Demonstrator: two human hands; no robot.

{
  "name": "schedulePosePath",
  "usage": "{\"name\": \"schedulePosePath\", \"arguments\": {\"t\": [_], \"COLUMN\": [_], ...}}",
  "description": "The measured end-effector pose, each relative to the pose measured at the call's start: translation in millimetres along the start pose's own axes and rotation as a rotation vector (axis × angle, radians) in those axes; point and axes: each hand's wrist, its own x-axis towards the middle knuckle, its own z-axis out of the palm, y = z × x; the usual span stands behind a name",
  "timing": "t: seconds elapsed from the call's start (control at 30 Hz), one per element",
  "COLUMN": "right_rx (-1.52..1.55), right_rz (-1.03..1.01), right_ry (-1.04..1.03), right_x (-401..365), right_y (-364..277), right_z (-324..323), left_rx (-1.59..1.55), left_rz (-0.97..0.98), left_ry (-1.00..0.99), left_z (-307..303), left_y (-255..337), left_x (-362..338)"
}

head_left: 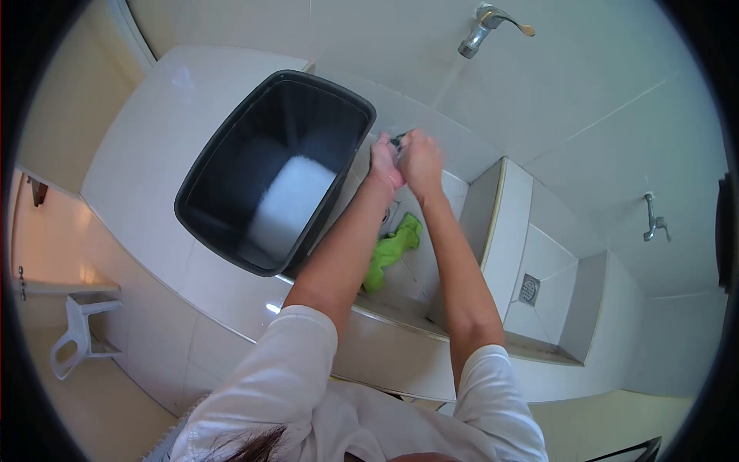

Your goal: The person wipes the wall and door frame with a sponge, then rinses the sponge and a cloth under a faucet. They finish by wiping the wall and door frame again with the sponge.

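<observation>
My left hand [384,162] and my right hand [422,163] are close together over the tiled basin, in line with the thin stream falling from the tap [481,35]. Both are closed around a small dark thing [397,141], mostly covered by the fingers, so its kind is not clear. The right hand is a little smeared by motion. Below the wrists, a bright green cloth [394,248] lies crumpled on the basin floor. Left of the left forearm stands a large black bin [231,165] with white foam [292,204] at its bottom.
A tiled ledge [165,115] carries the bin. A raised divider [508,231] separates this basin from a second one with a floor drain [530,289] and another tap [654,222]. A white plastic stool [75,339] stands on the floor at lower left.
</observation>
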Motion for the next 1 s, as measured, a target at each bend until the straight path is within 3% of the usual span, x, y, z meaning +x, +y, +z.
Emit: {"name": "schedulePosePath", "arguments": {"t": [0.03, 0.1, 0.2, 0.3, 0.37, 0.43, 0.5, 0.53, 0.6, 0.63, 0.7, 0.8, 0.93, 1.0], "right_rx": [-0.071, -0.024, -0.09, 0.006, -0.124, -0.082, -0.057, -0.06, 0.84, 0.839, 1.376, 1.58, 1.311, 1.119], "right_rz": [-0.181, -0.209, -0.035, 0.128, -0.239, -0.282, 0.009, 0.007, 0.608, 0.604, 0.768, 0.851, 0.884, 0.671], "right_ry": [-0.003, -0.025, 0.028, 0.139, 0.105, 0.086, 0.123, 0.129, -0.137, -0.138, -0.279, -0.4, -0.339, -0.307], "right_x": [-8, -9, 14, 12, -5, -7, 9, 13, 15, 14, 9, 10, 29, 38], "right_y": [-8, -8, 28, 24, -5, -1, 46, 61, 78, 74, 58, 36, 32, 34], "right_z": [-1, -5, 6, 8, 3, 2, 13, 8, 1, -3, -20, -32, -23, -18], "left_rx": [0.033, 0.052, 0.012, 0.03, 0.14, 0.116, 0.092, 0.077, 0.052, 0.052, 0.074, 0.074, -0.006, -0.123], "left_rz": [0.033, -0.001, 0.003, -0.018, 0.003, -0.016, -0.03, -0.044, -0.053, -0.05, -0.056, -0.001, 0.09, 0.112], "left_ry": [0.06, -0.022, -0.018, -0.1, -0.068, -0.077, -0.096, -0.11, -0.063, -0.066, 0.038, 0.027, 0.037, 0.071], "left_z": [-5, -16, -3, -4, -12, -8, -3, -3, 7, 9, 8, -10, -28, -24], "left_y": [5, 6, 1, 1, 5, 6, 7, 9, 13, 15, 18, 13, 12, 15], "left_x": [3, 8, 1, 3, 13, 5, -5, -10, -25, -26, -27, -7, 25, 35]}}
